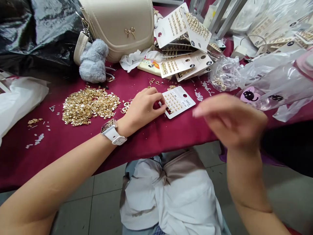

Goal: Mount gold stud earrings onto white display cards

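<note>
A white earring card [186, 109] with rows of small gold studs lies on the maroon tablecloth [146, 137]. My left hand [146, 106], with a white-strapped watch at the wrist, rests at the card's left edge, its thumb and index finger pinched on that edge. To the right of the card, my right hand [234, 119] is raised and blurred by motion, fingers bent; whether anything is between the fingertips is hidden. Left of my left hand spreads a heap of small gold pieces [85, 106]. Tiny white tubes [199, 96] are scattered beyond the card.
At the back stand a cream handbag [122, 19] and a grey plush charm [94, 62]. Filled earring cards [171, 27] are stacked behind the white card. Plastic bags and a clear bottle [274, 88] with a cat sticker are at the right; black plastic [31, 32] lies far left.
</note>
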### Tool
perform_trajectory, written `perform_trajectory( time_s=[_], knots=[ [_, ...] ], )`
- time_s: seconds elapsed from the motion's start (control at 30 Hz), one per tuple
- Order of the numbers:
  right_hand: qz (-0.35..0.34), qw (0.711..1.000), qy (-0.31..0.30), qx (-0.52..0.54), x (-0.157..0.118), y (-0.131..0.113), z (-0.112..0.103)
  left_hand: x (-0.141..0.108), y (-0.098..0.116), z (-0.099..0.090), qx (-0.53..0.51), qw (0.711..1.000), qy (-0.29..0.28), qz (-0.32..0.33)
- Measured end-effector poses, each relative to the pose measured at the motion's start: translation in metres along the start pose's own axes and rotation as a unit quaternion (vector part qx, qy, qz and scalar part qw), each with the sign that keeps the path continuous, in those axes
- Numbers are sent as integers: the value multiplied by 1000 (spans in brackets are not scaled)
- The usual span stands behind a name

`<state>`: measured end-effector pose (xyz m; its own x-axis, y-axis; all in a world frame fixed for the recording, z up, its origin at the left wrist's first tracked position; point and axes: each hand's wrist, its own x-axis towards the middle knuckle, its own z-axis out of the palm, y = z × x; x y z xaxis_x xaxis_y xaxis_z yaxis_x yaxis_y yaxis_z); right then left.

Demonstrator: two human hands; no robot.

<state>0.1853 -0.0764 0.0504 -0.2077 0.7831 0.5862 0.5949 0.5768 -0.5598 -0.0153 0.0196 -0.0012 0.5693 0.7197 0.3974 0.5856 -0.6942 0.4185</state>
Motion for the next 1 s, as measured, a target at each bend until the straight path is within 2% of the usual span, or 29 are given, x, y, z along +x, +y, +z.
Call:
perform_trajectory(
  time_s=[0.03,0.07,0.13,0.17,0.23,0.4,0.5,0.8,1.0],
  knots=[
    [15,998,1,-63,6,20,-2,0,0,0,0,1000,-4,-2],
    [49,987,-39,-146,10,40,-4,1,0,0,1,1000,-8,-5],
    [103,938,-124,-307,15,73,-6,1,0,0,3,1000,-15,-9],
    [120,920,-153,-341,15,86,-6,1,1,0,4,1000,-19,-10],
    [132,914,-159,-348,10,101,-5,2,2,-1,6,1000,-25,-13],
    [116,946,-81,-292,1,111,-1,2,3,-2,23,998,-18,-46],
    [113,951,-70,-279,6,116,-1,2,2,-1,35,998,-26,-43],
    [123,946,-150,-261,29,129,-9,7,3,0,40,997,-37,-62],
    [88,946,-188,-251,28,130,-13,7,0,1,39,997,-41,-53]
  ],
)
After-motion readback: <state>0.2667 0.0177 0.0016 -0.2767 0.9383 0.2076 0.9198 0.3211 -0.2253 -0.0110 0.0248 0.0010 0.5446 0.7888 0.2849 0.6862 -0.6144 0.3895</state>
